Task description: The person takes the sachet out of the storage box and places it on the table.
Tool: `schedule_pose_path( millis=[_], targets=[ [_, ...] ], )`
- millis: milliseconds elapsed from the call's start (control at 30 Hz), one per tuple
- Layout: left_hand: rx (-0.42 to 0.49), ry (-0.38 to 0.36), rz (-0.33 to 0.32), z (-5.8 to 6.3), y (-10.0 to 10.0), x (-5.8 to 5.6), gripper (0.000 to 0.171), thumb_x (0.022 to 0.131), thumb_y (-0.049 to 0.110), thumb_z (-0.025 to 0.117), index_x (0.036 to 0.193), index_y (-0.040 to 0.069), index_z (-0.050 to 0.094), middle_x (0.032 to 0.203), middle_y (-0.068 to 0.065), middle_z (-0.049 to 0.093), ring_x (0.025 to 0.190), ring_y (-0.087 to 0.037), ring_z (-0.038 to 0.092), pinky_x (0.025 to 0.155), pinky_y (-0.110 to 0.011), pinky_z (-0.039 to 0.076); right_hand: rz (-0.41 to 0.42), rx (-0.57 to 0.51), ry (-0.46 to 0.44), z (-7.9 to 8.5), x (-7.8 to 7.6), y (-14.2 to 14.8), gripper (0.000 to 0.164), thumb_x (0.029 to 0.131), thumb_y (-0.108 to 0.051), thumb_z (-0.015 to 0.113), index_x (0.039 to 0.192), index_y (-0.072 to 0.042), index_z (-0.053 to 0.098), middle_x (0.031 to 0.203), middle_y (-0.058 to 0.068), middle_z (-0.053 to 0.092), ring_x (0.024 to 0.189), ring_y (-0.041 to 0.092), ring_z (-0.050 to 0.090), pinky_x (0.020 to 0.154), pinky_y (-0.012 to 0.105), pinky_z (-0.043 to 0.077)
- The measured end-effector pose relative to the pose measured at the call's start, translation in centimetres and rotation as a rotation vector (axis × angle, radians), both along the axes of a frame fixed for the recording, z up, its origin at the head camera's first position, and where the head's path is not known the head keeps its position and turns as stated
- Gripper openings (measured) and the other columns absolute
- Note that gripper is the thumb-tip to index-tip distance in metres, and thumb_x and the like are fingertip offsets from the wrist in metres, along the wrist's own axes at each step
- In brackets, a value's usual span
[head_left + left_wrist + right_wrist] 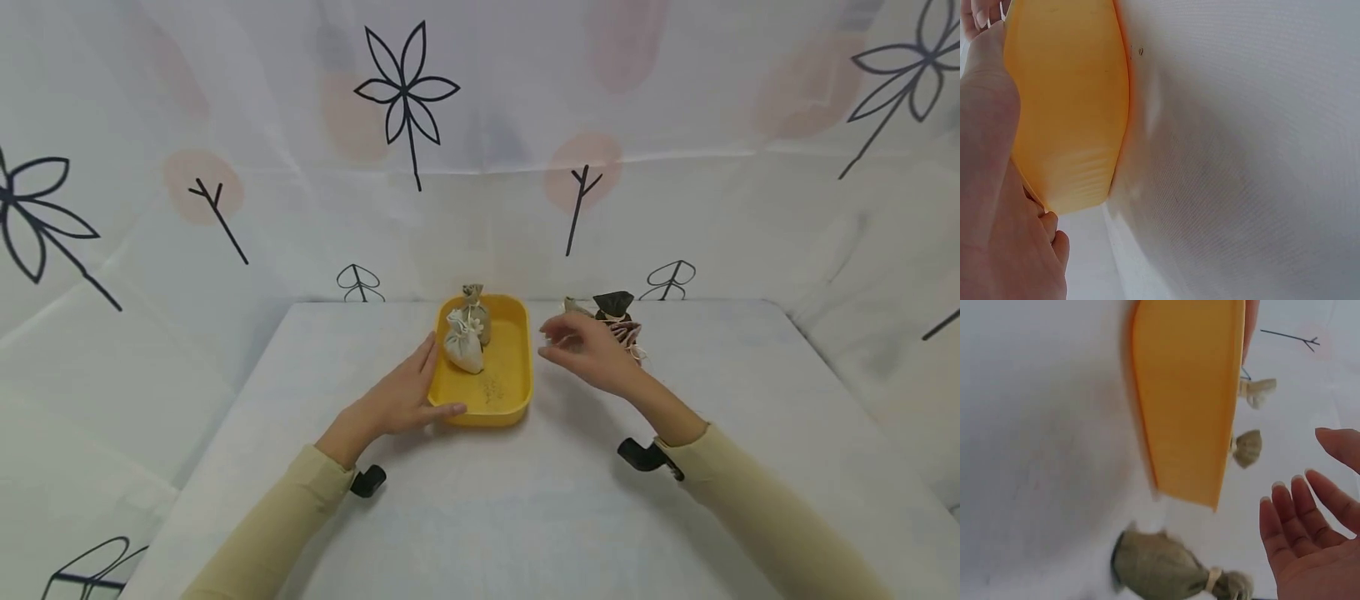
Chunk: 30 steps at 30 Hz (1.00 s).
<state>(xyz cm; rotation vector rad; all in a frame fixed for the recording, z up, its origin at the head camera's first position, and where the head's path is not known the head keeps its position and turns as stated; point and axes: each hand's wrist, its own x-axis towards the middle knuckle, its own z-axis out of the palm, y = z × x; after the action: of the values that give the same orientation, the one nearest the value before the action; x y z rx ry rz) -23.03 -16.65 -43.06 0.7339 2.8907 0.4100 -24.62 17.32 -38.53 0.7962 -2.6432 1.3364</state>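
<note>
Left grip (397, 396): spread wide, touching the yellow tray (513, 358); almost straight fingers along its left side, thumb across the rim at the near left corner.
Right grip (588, 350): apart from the tray, just to its right, above the surface (480, 508); half wide, fingers lightly bent, with a clear gap to the thumb, only air in between.
Tray: upright on the surface, between both grips; small dark marks on the floor inside.
White bag (462, 348): inside the tray, in the left part, tilted a little.
Brown bag (483, 322): also inside, just behind the white one; cannot tell if touching.
Olive bag (1160, 562): on the surface near the far right end of the tray, tied at the neck.
Dark bag (615, 303): beyond the right grip and partly hidden by it, close to reddish cloth (627, 333).
</note>
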Motion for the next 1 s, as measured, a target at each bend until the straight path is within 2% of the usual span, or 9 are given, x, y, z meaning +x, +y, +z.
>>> schedule_pose_path(
  millis=[200, 300, 467, 800, 1000],
  targets=[
    [-0.002, 0.007, -0.010, 0.3, -0.1, 0.0, 0.125, 0.085, 0.088, 0.042, 0.163, 0.003, -0.004, 0.172, -0.012, -0.010, 0.158, -0.027, 0.007, 0.126, -0.041, 0.017, 0.026, -0.065, -0.075, -0.7, -1.4, -3.4, 0.040, 0.095, -0.015, 0.074, 0.129, 0.002, 0.061, 0.122, 0.017, 0.064, 0.113, 0.033, 0.063, 0.099, 0.046, 0.056],
    [-0.001, 0.007, -0.011, 0.4, -0.2, 0.0, 0.125, 0.085, 0.089, 0.042, 0.163, 0.002, -0.003, 0.171, -0.012, -0.009, 0.158, -0.028, 0.008, 0.126, -0.042, 0.018, 0.030, -0.112, -0.126, -1.1, -1.7, -5.3, 0.044, 0.095, -0.015, 0.074, 0.133, 0.003, 0.059, 0.127, 0.019, 0.063, 0.119, 0.039, 0.060, 0.103, 0.049, 0.053],
    [0.009, 0.004, -0.009, 0.3, -0.3, 0.0, 0.125, 0.085, 0.089, 0.042, 0.163, 0.002, -0.003, 0.172, -0.012, -0.009, 0.158, -0.028, 0.008, 0.126, -0.042, 0.018, 0.031, -0.142, -0.180, -2.0, -2.2, -8.1, 0.051, 0.095, -0.014, 0.074, 0.139, 0.003, 0.054, 0.134, 0.024, 0.058, 0.125, 0.041, 0.056, 0.108, 0.051, 0.049],
    [0.017, 0.018, -0.018, 0.1, -0.2, 0.0, 0.123, 0.086, 0.088, 0.041, 0.164, 0.003, 0.000, 0.172, -0.011, -0.007, 0.158, -0.026, 0.010, 0.126, -0.041, 0.019, 0.008, -0.159, -0.118, -3.3, -3.1, -11.1, 0.051, 0.094, -0.008, 0.074, 0.138, 0.007, 0.054, 0.132, 0.024, 0.056, 0.120, 0.040, 0.059, 0.105, 0.052, 0.051],
    [0.011, 0.025, -0.022, 0.1, -0.1, 0.1, 0.123, 0.086, 0.088, 0.042, 0.163, 0.002, 0.000, 0.172, -0.012, -0.007, 0.158, -0.027, 0.009, 0.126, -0.041, 0.019, -0.033, -0.099, -0.081, -4.1, -3.8, -12.1, 0.046, 0.093, -0.009, 0.074, 0.134, 0.005, 0.057, 0.129, 0.022, 0.059, 0.115, 0.035, 0.062, 0.101, 0.046, 0.054]
  ],
)
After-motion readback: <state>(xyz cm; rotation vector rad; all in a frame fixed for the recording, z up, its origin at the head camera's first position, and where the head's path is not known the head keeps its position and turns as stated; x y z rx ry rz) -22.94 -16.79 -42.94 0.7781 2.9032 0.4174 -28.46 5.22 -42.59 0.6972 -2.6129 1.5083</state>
